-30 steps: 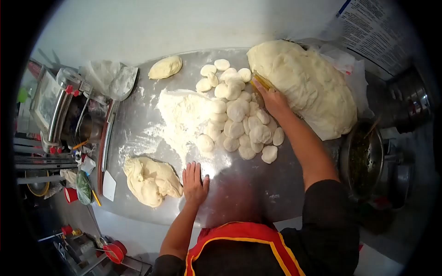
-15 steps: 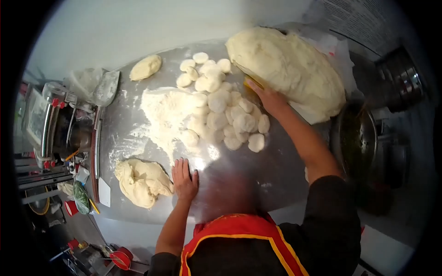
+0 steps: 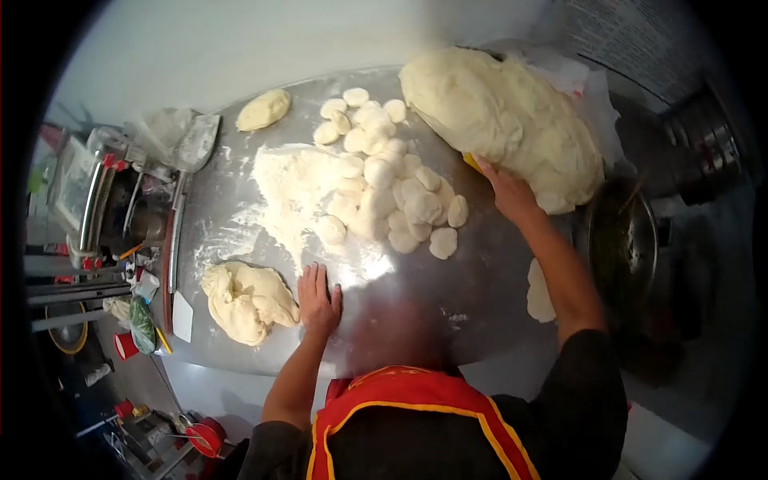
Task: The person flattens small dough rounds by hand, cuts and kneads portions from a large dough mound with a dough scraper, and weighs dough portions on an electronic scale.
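My left hand (image 3: 319, 301) lies flat on the metal table (image 3: 384, 300), fingers stretched out and holding nothing. Just to its left rests a lumpy piece of dough (image 3: 248, 304). My right hand (image 3: 510, 194) is closed on a yellow dough scraper (image 3: 471, 162), mostly hidden by the fingers, at the lower edge of a large mass of dough (image 3: 504, 120). Between the hands and farther back, small round dough pieces (image 3: 422, 204) are heaped beside spread flour (image 3: 280, 180). A smaller oval of dough (image 3: 264, 110) sits at the back left.
A flat pale dough piece (image 3: 541, 294) lies beneath my right forearm. At the right stands a metal bowl (image 3: 652, 240) with dark green contents. A floury scoop (image 3: 197, 144) and a white card-like scraper (image 3: 182, 318) are along the left edge. Behind the table rises a wall (image 3: 240, 48).
My right hand has moved rightward and nearer to me along the big dough's lower edge, with the scraper. The flat piece under the forearm shows more. My left hand stays flat.
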Available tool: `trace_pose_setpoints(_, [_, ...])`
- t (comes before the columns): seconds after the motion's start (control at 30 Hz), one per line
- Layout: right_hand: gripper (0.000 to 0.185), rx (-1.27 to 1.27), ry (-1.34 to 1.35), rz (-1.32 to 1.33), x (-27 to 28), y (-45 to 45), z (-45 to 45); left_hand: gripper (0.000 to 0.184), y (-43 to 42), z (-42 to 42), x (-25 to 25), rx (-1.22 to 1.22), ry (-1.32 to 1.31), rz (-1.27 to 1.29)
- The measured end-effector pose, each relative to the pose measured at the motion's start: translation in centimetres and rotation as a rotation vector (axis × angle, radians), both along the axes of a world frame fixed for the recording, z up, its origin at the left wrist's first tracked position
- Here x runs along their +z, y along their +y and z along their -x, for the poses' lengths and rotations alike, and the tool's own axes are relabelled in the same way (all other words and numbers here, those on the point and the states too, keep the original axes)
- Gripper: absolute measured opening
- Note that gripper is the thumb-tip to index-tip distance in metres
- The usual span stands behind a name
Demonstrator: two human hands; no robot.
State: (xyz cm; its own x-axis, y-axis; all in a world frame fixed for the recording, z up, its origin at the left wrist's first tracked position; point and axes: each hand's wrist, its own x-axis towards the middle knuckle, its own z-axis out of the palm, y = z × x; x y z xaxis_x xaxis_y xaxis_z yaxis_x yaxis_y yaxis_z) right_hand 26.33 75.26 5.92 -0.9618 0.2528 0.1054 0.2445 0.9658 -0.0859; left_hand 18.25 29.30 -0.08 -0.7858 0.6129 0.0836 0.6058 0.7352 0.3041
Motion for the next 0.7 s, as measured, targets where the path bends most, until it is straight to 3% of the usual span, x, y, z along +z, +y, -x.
trace_pose_setpoints(0.1, [0.078, 0.029, -0.173, 0.071, 5.3, -4.4, 0.3, 0.057, 0.0, 0.1, 0.0, 0.001, 0.004, -0.001])
trace_pose_setpoints(0.17, [0.074, 0.030, -0.125, 0.057, 5.2, -5.9, 2.7, 0.057, 0.1, 0.5, 0.1, -0.009, 0.011, -0.015])
trace_pose_setpoints(0.23, [0.068, 0.011, -0.098, 0.023, 4.3, -6.2, 6.4, 0.057, 0.0, 0.5, -0.1, -0.005, 0.004, -0.011])
trace_pose_setpoints(0.33, [0.059, 0.047, -0.156, -0.096, -1.6, -4.7, 12.5, 0.056, 0.1, 0.7, -0.2, 0.005, -0.022, -0.012])
trace_pose_setpoints(0.37, [0.057, -0.075, -0.063, 0.076, -4.2, -3.3, 14.8, 0.055, 0.0, 0.7, -0.1, 0.020, -0.031, -0.013])
trace_pose_setpoints(0.43, [0.057, -0.079, 0.060, 0.259, -4.5, -1.9, 16.2, 0.055, 0.0, 0.8, 0.2, 0.030, -0.043, -0.032])
trace_pose_setpoints(0.47, [0.059, 0.032, 0.090, 0.273, -1.6, -2.2, 15.4, 0.056, -0.1, 0.7, -0.1, 0.026, -0.020, -0.054])
trace_pose_setpoints(0.5, [0.065, -0.058, -0.121, 0.245, 1.5, -2.9, 15.0, 0.056, -0.4, 0.8, -0.5, 0.022, 0.006, -0.074])
trace_pose_setpoints(0.57, [0.069, -0.169, -0.125, 0.273, 4.4, -4.1, 13.6, 0.055, -0.5, 1.0, -0.5, 0.032, -0.006, -0.068])
trace_pose_setpoints(0.7, [0.073, 0.126, 0.321, 0.644, 10.4, -10.4, 7.0, 0.048, -1.0, 0.9, -0.8, 0.041, 0.039, -0.146])
